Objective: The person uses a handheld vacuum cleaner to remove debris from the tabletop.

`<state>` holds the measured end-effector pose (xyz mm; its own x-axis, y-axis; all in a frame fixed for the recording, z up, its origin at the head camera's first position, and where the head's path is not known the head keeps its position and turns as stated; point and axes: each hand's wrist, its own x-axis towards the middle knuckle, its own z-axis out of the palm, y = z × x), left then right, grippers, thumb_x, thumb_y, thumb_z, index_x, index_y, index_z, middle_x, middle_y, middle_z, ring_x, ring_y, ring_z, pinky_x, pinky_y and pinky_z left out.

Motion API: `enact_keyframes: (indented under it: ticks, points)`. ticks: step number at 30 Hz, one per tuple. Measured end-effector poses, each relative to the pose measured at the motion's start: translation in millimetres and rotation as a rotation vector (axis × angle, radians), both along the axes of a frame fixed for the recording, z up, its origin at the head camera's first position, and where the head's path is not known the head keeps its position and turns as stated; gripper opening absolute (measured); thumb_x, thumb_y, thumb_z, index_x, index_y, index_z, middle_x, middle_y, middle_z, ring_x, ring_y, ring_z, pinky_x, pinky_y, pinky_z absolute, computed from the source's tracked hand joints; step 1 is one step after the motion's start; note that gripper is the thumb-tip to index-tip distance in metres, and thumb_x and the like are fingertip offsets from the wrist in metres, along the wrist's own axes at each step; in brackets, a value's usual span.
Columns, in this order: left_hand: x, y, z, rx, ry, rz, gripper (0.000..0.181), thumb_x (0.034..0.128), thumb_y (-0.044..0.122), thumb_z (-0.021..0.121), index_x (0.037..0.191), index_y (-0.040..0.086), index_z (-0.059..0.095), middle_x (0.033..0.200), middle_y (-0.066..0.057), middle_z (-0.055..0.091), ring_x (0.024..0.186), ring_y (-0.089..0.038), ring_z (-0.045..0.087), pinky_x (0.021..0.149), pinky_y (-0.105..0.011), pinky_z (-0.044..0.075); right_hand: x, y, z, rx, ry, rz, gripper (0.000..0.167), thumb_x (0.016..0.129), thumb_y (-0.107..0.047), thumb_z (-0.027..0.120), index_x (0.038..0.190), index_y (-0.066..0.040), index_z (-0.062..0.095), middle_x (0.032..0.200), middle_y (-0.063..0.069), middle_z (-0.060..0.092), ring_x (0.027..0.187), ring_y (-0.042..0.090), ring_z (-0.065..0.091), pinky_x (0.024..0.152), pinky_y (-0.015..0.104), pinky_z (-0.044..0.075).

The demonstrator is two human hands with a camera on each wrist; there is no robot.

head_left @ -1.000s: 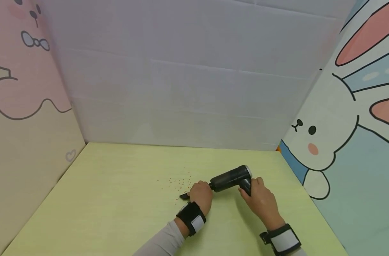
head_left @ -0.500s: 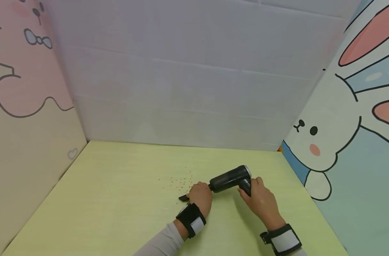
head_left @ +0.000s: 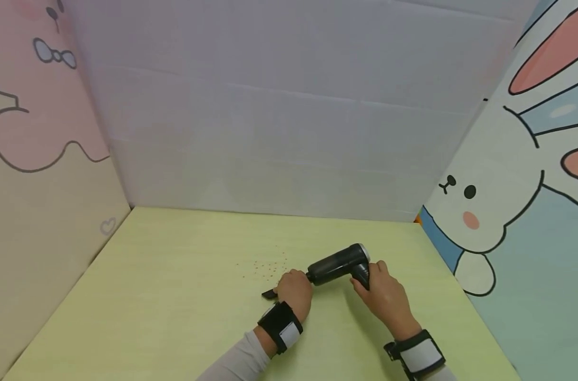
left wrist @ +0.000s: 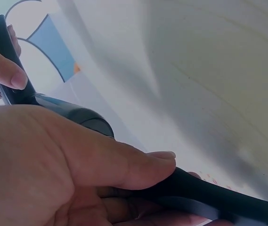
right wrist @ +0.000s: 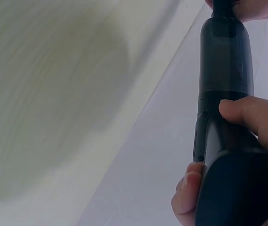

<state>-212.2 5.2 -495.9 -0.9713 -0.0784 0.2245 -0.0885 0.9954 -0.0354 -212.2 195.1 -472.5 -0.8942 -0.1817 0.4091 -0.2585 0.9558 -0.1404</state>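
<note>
A black handheld vacuum cleaner (head_left: 333, 266) is held slanting above the table, its slim nozzle (head_left: 269, 294) low at the left end. My left hand (head_left: 294, 291) grips the nozzle just ahead of the body; in the left wrist view its thumb lies along the nozzle tube (left wrist: 218, 193). My right hand (head_left: 386, 296) holds the handle, and the right wrist view shows its thumb on the vacuum body (right wrist: 225, 61). Tiny red bits (head_left: 269, 269) lie scattered on the table, mostly beyond the nozzle tip. Whether the tip touches the table cannot be told.
The pale yellow table (head_left: 174, 296) spreads under both hands. A white sheet (head_left: 269, 116) closes off the back. Panels with cartoon drawings stand along both sides, a pink figure (head_left: 46, 106) left and a rabbit (head_left: 488, 201) right.
The vacuum and both hands have shifted slightly left across the table. A red bit that showed just below the nozzle tip is no longer visible. Both grips stay the same.
</note>
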Motion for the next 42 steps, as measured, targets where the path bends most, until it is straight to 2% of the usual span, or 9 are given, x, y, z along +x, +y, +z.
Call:
enact_keyframes:
  ticks: [8,14,18,21,25,29,33,36,42]
  points:
    - [-3.0,13.6,3.2,-0.041,0.001,-0.044,0.015,0.0913,0.022,0.073,0.084,0.009,0.072,0.078,-0.009,0.064,0.077,-0.027,0.069,0.067,-0.038,0.062,3.4,13,3.9,0.005,-0.014,-0.047,0.05,0.088,-0.031,0.081,0.105,0.011,0.059,0.087,0.014,0.047,0.046,0.015,0.043,0.04,0.028,0.037]
    - [-15.8,27.9,-2.0,-0.073,0.028,-0.087,0.015,0.0914,0.021,0.073,0.084,0.008,0.071,0.076,-0.008,0.064,0.075,-0.026,0.069,0.065,-0.036,0.062,2.1,26,7.9,0.0,-0.028,-0.101,0.05,0.089,-0.032,0.079,0.103,0.011,0.058,0.088,0.015,0.047,0.048,0.017,0.045,0.04,0.031,0.038]
    - [-23.7,33.6,-2.0,-0.054,0.037,-0.128,0.012,0.0922,0.02,0.073,0.088,0.009,0.072,0.079,-0.007,0.066,0.077,-0.025,0.07,0.066,-0.036,0.062,-0.6,33,9.9,-0.012,-0.043,-0.135,0.051,0.09,-0.033,0.077,0.103,0.012,0.058,0.088,0.017,0.048,0.049,0.019,0.047,0.041,0.033,0.04]
    - [-27.2,36.4,0.3,-0.01,0.061,-0.126,0.014,0.0927,0.021,0.072,0.086,0.008,0.073,0.08,-0.007,0.068,0.078,-0.024,0.07,0.068,-0.037,0.062,-1.7,35,10.9,-0.024,-0.066,-0.158,0.051,0.09,-0.033,0.076,0.103,0.013,0.057,0.088,0.018,0.048,0.051,0.021,0.048,0.041,0.035,0.041]
    - [-27.1,36.1,5.1,0.016,0.064,-0.124,0.016,0.0927,0.022,0.072,0.085,0.008,0.072,0.08,-0.006,0.068,0.079,-0.023,0.07,0.069,-0.037,0.062,-2.1,35,11.8,-0.033,-0.075,-0.164,0.051,0.09,-0.033,0.076,0.104,0.013,0.057,0.088,0.017,0.048,0.051,0.021,0.048,0.042,0.034,0.041]
    - [-24.2,30.2,11.1,0.017,0.021,-0.119,0.015,0.0931,0.023,0.071,0.087,0.009,0.073,0.082,-0.006,0.067,0.081,-0.023,0.07,0.069,-0.037,0.062,-3.0,30,10.8,-0.034,-0.043,-0.127,0.049,0.09,-0.031,0.078,0.102,0.013,0.058,0.086,0.016,0.047,0.05,0.019,0.046,0.041,0.032,0.039]
    - [-25.6,24.4,12.5,0.085,0.009,-0.097,0.016,0.0942,0.021,0.07,0.086,0.008,0.073,0.082,-0.008,0.068,0.082,-0.025,0.07,0.071,-0.04,0.062,-5.2,24,7.7,-0.036,-0.015,-0.105,0.049,0.089,-0.03,0.079,0.101,0.013,0.058,0.085,0.015,0.047,0.049,0.017,0.045,0.04,0.03,0.038]
    - [-28.7,22.5,9.3,0.066,0.013,-0.105,0.015,0.0946,0.021,0.069,0.089,0.008,0.074,0.084,-0.008,0.069,0.083,-0.025,0.07,0.07,-0.04,0.062,-6.5,22,5.5,-0.038,-0.004,-0.107,0.049,0.089,-0.03,0.079,0.1,0.013,0.057,0.084,0.016,0.047,0.049,0.018,0.045,0.04,0.031,0.039]
    - [-34.4,26.3,4.9,0.008,0.053,-0.124,0.014,0.0944,0.022,0.07,0.094,0.009,0.073,0.086,-0.009,0.07,0.082,-0.025,0.071,0.071,-0.038,0.062,-9.6,25,10.1,-0.03,-0.029,-0.137,0.052,0.09,-0.033,0.077,0.103,0.013,0.056,0.088,0.018,0.048,0.05,0.021,0.047,0.04,0.035,0.041]
